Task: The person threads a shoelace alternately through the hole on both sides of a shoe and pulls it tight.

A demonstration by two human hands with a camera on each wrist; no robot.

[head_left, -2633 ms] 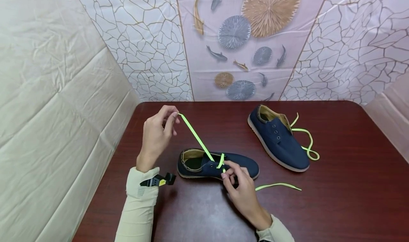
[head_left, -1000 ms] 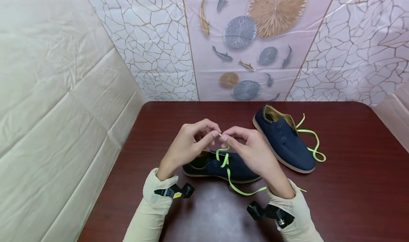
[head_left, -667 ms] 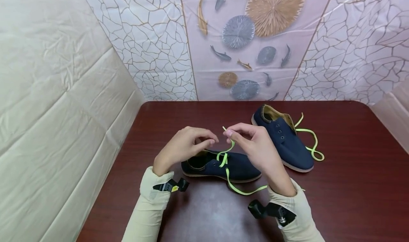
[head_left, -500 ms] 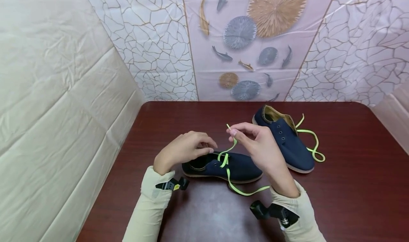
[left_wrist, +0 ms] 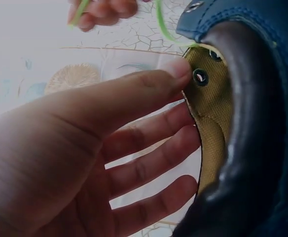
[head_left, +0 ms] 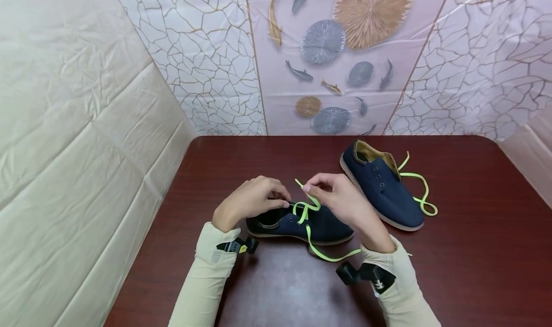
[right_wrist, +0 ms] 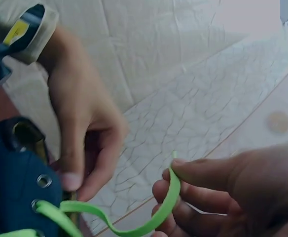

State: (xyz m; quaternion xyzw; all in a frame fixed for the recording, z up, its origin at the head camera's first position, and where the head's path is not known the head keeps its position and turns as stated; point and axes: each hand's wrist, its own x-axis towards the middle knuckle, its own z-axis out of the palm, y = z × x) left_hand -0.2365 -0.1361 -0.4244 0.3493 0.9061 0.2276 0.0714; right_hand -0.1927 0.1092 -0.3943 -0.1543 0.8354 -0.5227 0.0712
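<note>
While the green lace [right_wrist: 171,197] is pinched just short of its tip by the right hand [head_left: 342,201] (a slack curve is seen between fingers and eyelets), the nearer navy shoe [head_left: 328,226], set on the table [head_left: 293,288], is held by its eyelet flap [left_wrist: 210,101] between the thumb and fingertips of the left hand [head_left: 252,200].

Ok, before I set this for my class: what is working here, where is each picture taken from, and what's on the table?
No machine: just a person's left hand and right hand. The wide picture comes from a camera worn on the head; the close-ups come from the left-wrist camera and right-wrist camera, each watching its own hand. On the dark red table sit the near shoe and the far shoe, both navy; a green lace loops beside the far one. The right hand pinches the near shoe's lace, also green, close to its tip. The left hand holds that shoe's eyelet flap by the edge.
</note>
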